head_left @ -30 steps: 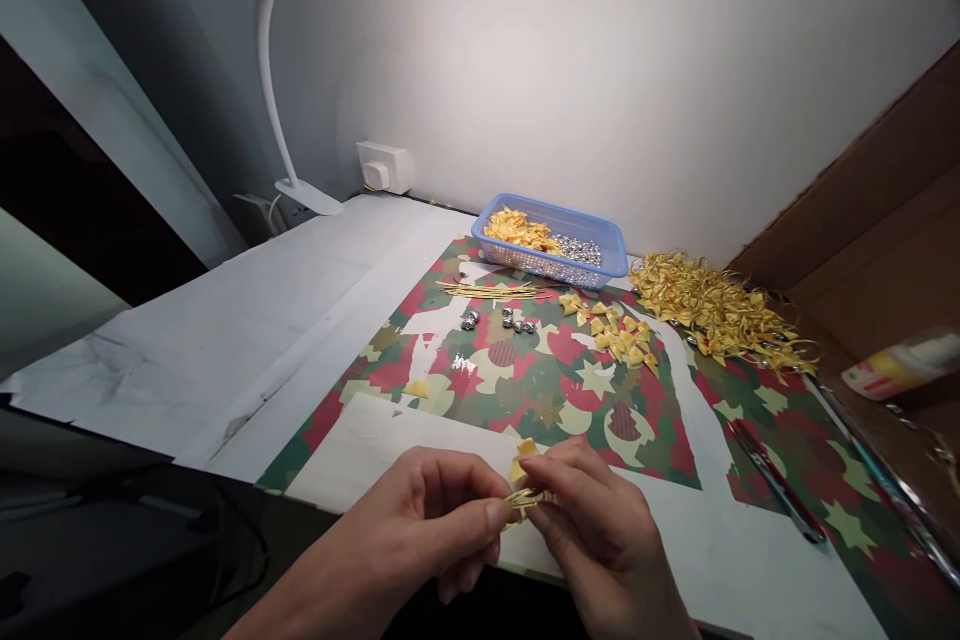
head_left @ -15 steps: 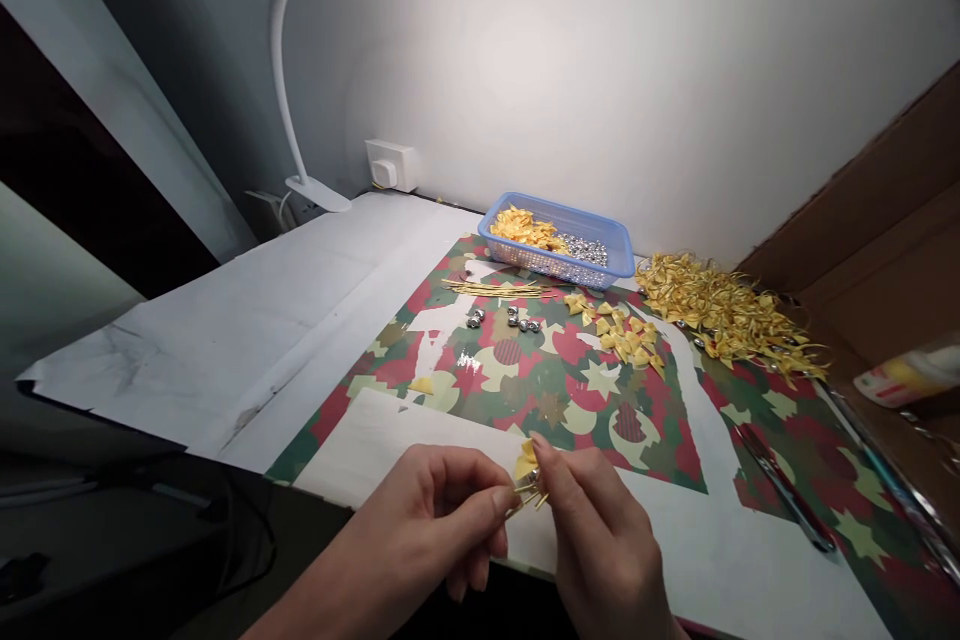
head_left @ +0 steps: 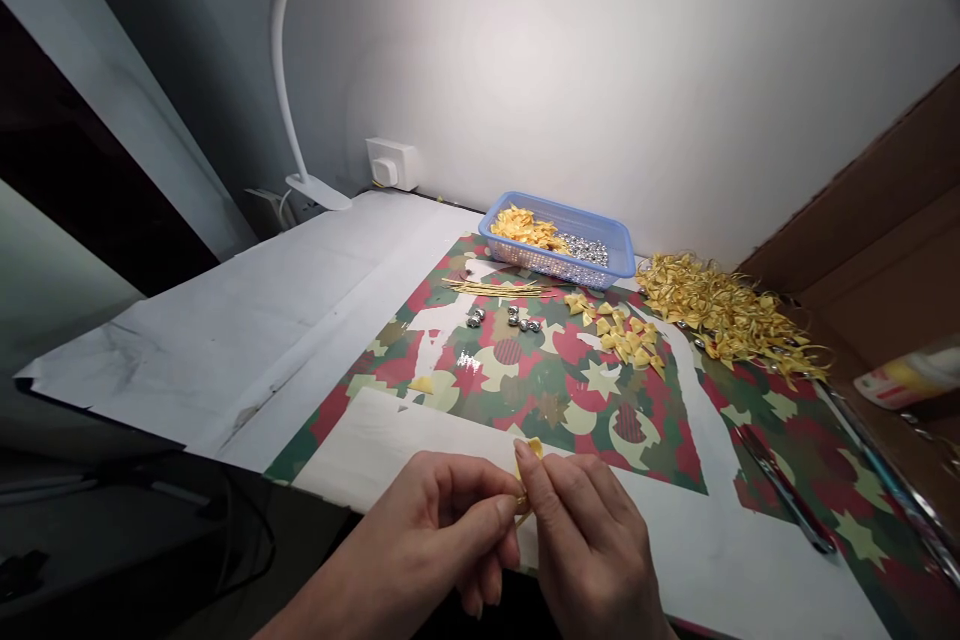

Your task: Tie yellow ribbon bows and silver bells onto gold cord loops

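Near the table's front edge my two hands meet, fingertip to fingertip. My right hand (head_left: pixel 596 545) is closed on a small yellow ribbon piece (head_left: pixel 535 446), whose upper edge shows above the thumb. My left hand (head_left: pixel 450 530) pinches thin yellow cord (head_left: pixel 523 518) just below that piece. Most of both is covered by the fingers. Beyond the hands lie several silver beads (head_left: pixel 525 323), a bundle of straight yellow cords (head_left: pixel 499 290) and a loose group of small yellow ribbon bows (head_left: pixel 621 335).
A blue basket (head_left: pixel 619 265) with yellow pieces and silver beads stands against the wall. To its right lies a heap of yellow corded pieces (head_left: pixel 720 310). Tweezers (head_left: pixel 787 495) rest at the right, and a clip lamp (head_left: pixel 277 50) rises at the back left.
My right hand has shifted slightly left and its fingers now cover more of the yellow ribbon piece. The cord ends that fanned out between the hands are mostly hidden now.
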Tool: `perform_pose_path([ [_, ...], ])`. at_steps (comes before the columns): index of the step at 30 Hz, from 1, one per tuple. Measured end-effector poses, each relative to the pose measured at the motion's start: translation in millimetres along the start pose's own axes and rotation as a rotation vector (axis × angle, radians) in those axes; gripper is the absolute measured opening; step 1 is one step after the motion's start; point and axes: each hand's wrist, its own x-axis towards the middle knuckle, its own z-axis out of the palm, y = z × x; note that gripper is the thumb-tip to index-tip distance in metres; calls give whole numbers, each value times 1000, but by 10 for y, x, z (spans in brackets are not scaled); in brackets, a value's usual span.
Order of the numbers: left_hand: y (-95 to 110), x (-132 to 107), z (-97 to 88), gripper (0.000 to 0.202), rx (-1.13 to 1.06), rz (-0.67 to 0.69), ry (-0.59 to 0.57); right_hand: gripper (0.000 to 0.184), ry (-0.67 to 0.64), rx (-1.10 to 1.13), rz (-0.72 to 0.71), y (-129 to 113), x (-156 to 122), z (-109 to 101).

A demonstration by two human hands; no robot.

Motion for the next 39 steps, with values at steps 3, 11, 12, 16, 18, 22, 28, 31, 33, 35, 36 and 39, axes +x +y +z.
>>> perform_pose_path([
  [3,8,-1,-18,38,46,24,-21,31,-2,4,-13,-6,13,-12],
  [11,-19,47,-42,38,55,29,-50,27,-2,-31,-36,-20,51,-11],
  [12,-19,46,-40,39,54,27,-51,27,-2,-26,-37,-20,52,-9],
  [16,-19,18,-45,45,22,27,-62,39,-3,142,35,-1,20,-35],
  [18,-25,-7,-66,47,-18,25,-74,47,-25,330,156,17,-19,-72],
  [22,-68,-42,-129,43,-119,-8,-102,49,-82,609,397,62,-102,-143],
  [28,-106,-21,-142,40,-236,-55,-116,53,-81,738,343,110,-89,-157],
  [31,-100,-9,-131,37,-243,-51,-136,51,-63,737,329,115,-71,-150],
  [33,-99,-6,-133,37,-241,-44,-154,50,-65,720,302,111,-67,-151],
  [35,-100,-9,-135,36,-237,-45,-160,47,-48,688,274,104,-61,-153],
  [36,-99,-13,-135,36,-233,-46,-161,44,-35,667,268,98,-54,-154],
  [39,-87,-23,-129,35,-230,-46,-160,32,-19,610,250,83,-29,-152],
])
